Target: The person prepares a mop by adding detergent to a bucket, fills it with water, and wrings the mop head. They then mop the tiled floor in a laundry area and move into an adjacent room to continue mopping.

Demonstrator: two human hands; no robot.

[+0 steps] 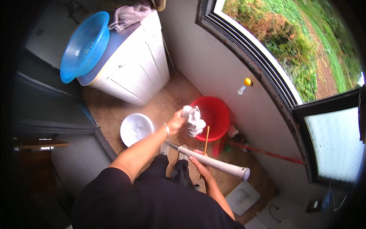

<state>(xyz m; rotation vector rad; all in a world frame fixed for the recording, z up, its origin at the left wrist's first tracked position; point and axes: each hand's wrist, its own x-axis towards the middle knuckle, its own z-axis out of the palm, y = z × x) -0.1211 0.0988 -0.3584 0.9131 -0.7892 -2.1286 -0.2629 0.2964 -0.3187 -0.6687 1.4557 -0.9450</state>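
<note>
My left hand (pixel 175 123) is closed around a bunched white cloth (pixel 195 121), held above the left rim of a red plastic basin (pixel 226 114). My right hand (pixel 201 166) grips a long pole with a thick pale plastic handle (pixel 217 164), which slants from my left wrist down to the right. A thin wooden stick (pixel 206 137) rises beside my right fingers; whether they hold it too I cannot tell. To the left, a white basin (pixel 130 118) with liquid stands on the tiled floor.
A white washing machine (pixel 143 63) carries a blue basin (pixel 100 54) and a crumpled towel (pixel 131 16). A squat toilet (pixel 243 197) is set in the floor at lower right. A red pole (pixel 268 153) leans near the wall, under an open window (pixel 257 60).
</note>
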